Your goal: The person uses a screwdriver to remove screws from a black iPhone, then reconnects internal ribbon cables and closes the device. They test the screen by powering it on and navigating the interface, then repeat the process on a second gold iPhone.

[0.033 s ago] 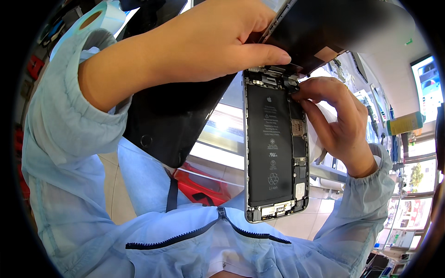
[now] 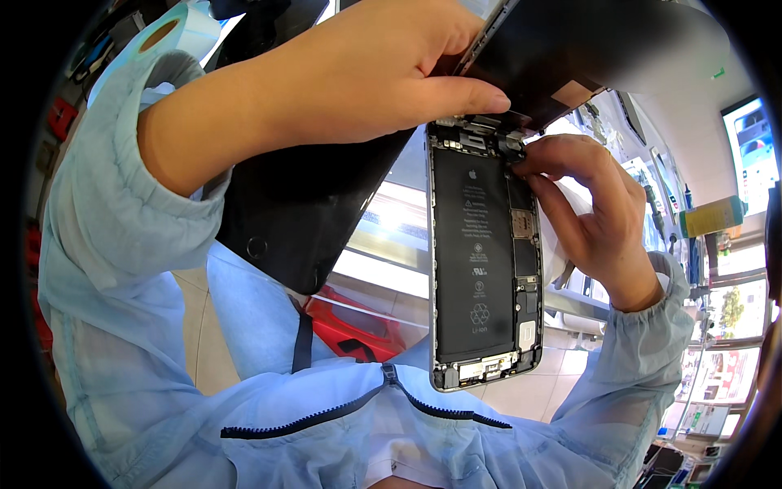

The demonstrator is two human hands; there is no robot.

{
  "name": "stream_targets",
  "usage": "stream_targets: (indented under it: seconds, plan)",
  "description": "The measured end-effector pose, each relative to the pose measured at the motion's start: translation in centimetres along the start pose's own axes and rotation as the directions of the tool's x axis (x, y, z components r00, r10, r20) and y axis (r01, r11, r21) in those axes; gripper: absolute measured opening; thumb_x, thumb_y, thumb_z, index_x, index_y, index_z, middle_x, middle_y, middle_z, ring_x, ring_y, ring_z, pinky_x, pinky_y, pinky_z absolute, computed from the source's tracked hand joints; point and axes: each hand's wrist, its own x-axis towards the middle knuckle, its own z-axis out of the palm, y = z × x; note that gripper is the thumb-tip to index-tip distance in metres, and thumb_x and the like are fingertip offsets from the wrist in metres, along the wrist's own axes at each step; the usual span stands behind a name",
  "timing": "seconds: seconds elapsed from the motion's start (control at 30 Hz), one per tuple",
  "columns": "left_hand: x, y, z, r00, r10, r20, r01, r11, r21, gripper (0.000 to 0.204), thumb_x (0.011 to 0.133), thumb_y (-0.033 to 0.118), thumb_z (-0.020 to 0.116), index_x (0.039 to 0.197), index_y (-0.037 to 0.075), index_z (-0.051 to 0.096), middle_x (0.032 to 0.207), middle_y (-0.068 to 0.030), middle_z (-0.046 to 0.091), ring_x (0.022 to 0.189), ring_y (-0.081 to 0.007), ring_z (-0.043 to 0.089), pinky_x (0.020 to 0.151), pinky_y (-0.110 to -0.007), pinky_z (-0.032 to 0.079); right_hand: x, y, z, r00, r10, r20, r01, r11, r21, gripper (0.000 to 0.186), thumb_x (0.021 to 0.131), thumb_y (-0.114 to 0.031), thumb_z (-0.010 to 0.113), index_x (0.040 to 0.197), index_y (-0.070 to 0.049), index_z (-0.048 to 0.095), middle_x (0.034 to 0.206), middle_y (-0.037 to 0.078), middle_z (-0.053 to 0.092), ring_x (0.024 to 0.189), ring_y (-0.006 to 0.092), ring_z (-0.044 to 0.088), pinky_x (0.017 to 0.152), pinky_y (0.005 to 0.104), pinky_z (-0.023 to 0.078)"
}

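An opened phone body (image 2: 474, 253) shows its black battery and small circuit parts. Its detached-looking dark screen panel (image 2: 542, 53) is raised at the top, with my left hand (image 2: 366, 81) gripping its left edge, thumb over the phone's top end. My right hand (image 2: 595, 204) is closed at the phone's upper right, thumb and forefinger pinched on a small black part (image 2: 511, 149); its exact shape is hidden. A large black glossy device (image 2: 301, 212) with a round button lies beneath my left forearm.
A white roll (image 2: 191, 28) sits at upper left. A red plastic stool (image 2: 346, 314) is below. At right are a yellow-green bottle (image 2: 709, 218), small tools, a lit screen (image 2: 745, 147) and windows. A metal-edged bench (image 2: 379, 244) runs behind the phone.
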Motion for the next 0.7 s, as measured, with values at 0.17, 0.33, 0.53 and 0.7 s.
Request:
stream_targets:
  seconds: [0.17,0.33,0.53,0.7]
  plan:
    - [-0.21,-0.33,0.24,1.0,0.005,-0.015,-0.005,1.0,-0.013,0.021,0.087,0.007,0.063,0.106,-0.001,0.06,0.092,-0.0046,0.065,0.08,-0.0074,0.059,0.072,-0.022,0.048,0.05,0.01,0.02,1.0,-0.006,0.002,0.006,1.0,0.003,0.032,0.072,0.009,0.066,0.102,0.0,0.059,0.09,0.011,0.065,0.078,0.0229,0.066,0.067,0.0292,0.053]
    - [-0.37,-0.44,0.2,1.0,0.01,-0.006,-0.01,1.0,0.007,0.022,0.087,0.006,0.063,0.107,-0.001,0.058,0.094,-0.005,0.064,0.081,-0.0083,0.06,0.074,-0.023,0.049,-0.03,-0.01,0.08,1.0,0.004,0.003,-0.004,1.0,0.007,0.033,0.072,0.008,0.066,0.103,0.0,0.058,0.089,0.01,0.065,0.078,0.0228,0.066,0.067,0.0294,0.053]
    - [-0.33,-0.29,0.22,1.0,-0.008,-0.018,0.008,0.999,0.039,0.022,0.087,0.007,0.063,0.107,0.0,0.058,0.091,-0.0048,0.065,0.08,-0.0083,0.06,0.072,-0.023,0.049,-0.21,0.19,0.26,1.0,0.027,-0.013,-0.026,0.998,0.058,0.033,0.073,0.007,0.067,0.103,-0.001,0.058,0.088,0.01,0.066,0.079,0.022,0.069,0.066,0.0277,0.053]
    - [-0.13,-0.39,0.02,0.997,0.065,-0.029,-0.061,0.989,0.132,0.019,0.087,0.009,0.064,0.103,0.001,0.059,0.085,-0.0042,0.065,0.074,-0.007,0.059,0.065,-0.021,0.047,-0.18,0.17,0.03,0.999,0.044,-0.016,-0.043,0.997,0.06,0.033,0.073,0.007,0.068,0.103,-0.001,0.059,0.088,0.009,0.066,0.079,0.0204,0.069,0.066,0.0267,0.054]
